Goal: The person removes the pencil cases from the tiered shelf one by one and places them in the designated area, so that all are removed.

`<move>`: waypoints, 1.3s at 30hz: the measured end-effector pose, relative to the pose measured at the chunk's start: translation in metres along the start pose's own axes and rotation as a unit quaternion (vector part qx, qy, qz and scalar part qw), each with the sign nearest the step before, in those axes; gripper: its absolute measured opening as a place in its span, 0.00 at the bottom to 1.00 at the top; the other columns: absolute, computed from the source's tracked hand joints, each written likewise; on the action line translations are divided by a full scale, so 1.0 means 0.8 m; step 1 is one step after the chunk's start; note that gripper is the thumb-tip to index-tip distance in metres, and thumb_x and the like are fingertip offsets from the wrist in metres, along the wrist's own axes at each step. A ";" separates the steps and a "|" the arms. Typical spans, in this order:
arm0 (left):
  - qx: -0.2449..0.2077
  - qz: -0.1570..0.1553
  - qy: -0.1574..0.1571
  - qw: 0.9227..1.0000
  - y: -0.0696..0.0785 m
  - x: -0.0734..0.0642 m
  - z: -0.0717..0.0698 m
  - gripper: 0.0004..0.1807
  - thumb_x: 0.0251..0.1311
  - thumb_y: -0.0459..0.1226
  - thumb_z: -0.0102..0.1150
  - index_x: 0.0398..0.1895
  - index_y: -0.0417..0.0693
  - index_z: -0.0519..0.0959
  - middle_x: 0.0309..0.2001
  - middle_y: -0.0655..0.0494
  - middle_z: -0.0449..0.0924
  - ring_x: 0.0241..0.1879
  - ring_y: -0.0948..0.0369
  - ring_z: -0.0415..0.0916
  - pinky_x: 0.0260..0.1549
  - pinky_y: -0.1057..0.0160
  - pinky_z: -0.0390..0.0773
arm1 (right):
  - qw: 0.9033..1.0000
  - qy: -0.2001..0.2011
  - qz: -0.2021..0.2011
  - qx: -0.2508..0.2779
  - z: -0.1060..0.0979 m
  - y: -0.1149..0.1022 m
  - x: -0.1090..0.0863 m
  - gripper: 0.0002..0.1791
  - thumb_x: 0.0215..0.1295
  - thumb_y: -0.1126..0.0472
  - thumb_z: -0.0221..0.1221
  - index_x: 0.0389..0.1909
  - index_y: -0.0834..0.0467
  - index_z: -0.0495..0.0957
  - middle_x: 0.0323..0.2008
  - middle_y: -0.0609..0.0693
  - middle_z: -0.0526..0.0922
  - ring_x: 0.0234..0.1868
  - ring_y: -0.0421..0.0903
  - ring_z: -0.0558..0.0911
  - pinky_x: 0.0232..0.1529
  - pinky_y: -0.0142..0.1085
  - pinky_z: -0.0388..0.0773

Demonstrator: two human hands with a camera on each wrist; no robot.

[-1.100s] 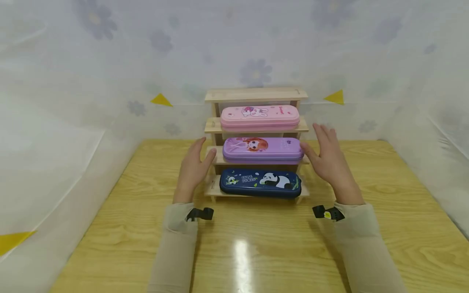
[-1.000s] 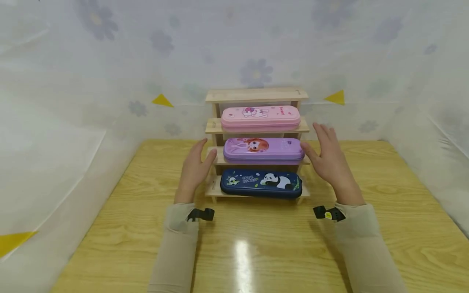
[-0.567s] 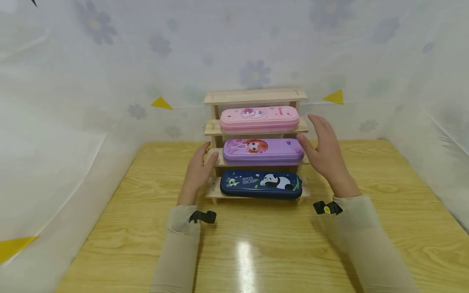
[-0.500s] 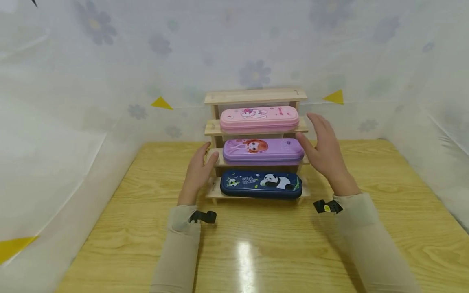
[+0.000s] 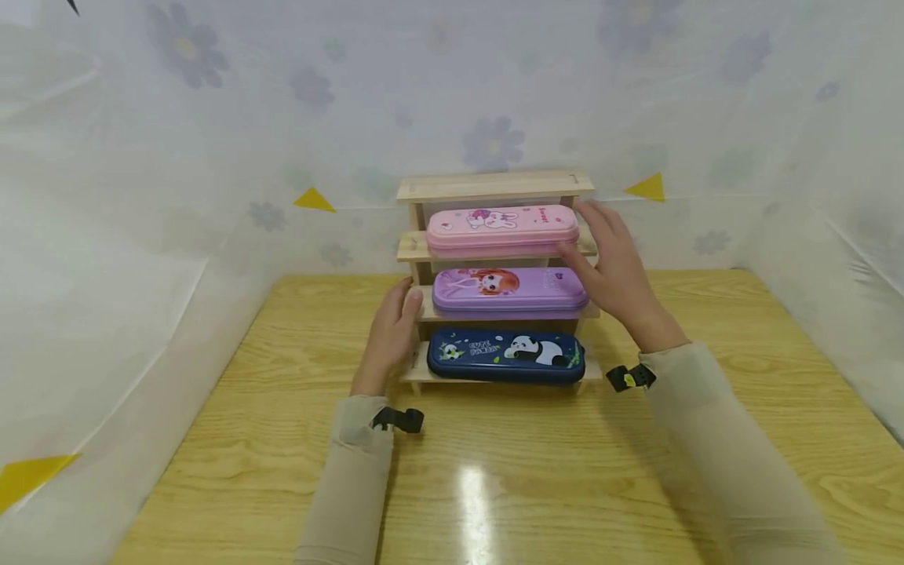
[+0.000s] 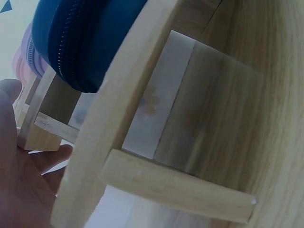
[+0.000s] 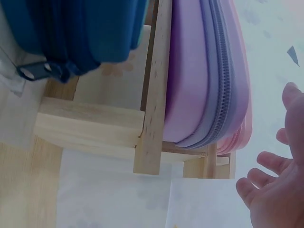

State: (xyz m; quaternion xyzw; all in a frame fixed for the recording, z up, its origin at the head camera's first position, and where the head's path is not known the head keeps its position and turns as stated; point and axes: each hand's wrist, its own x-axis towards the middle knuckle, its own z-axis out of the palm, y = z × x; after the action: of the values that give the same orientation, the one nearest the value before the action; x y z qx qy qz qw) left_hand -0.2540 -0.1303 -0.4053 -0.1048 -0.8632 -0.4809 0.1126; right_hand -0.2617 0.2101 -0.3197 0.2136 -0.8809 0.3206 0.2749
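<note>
A pale wooden stepped shelf (image 5: 494,186) holds three zip pencil cases on its lower steps. The pink case with a rabbit (image 5: 503,227) lies above the purple one with a red-haired girl (image 5: 508,289); lowest lies the navy panda case (image 5: 504,357). At the shelf's left end, my left hand (image 5: 387,337) has its thumb in front of the purple case's step and its fingers bent behind the step's end, as the left wrist view shows. My right hand (image 5: 621,275), fingers spread and nothing in it, hovers by the pink case's right end; its thumb overlaps that case's corner in the head view.
The stepped shelf stands on a wood-grain table (image 5: 452,471). Behind it hangs a white flowered sheet (image 5: 367,94) with yellow triangles, and similar sheeting flanks the table at left and right. The navy case's zip pull (image 7: 38,70) hangs at its right end.
My right hand has moved up and left, from beside the purple case to the pink case's end. My left hand has come right, closer round the step's end. All three cases stay in place.
</note>
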 end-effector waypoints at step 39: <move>-0.040 -0.017 0.065 0.997 -0.017 0.006 0.022 0.34 0.69 0.49 0.53 0.74 0.45 0.62 0.71 0.47 0.63 0.70 0.54 0.60 0.69 0.55 0.57 | 0.994 -0.099 0.040 -0.036 0.025 0.023 0.045 0.38 0.65 0.46 0.63 0.72 0.57 0.65 0.69 0.59 0.57 0.70 0.60 0.58 0.70 0.56 0.55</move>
State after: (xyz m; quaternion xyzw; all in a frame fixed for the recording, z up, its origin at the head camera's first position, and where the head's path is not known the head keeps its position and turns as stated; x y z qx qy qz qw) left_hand -0.2640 -0.1220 -0.4241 -0.0634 -0.8356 -0.5230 0.1559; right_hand -0.3061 0.2021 -0.3190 0.1994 -0.9226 0.2764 0.1806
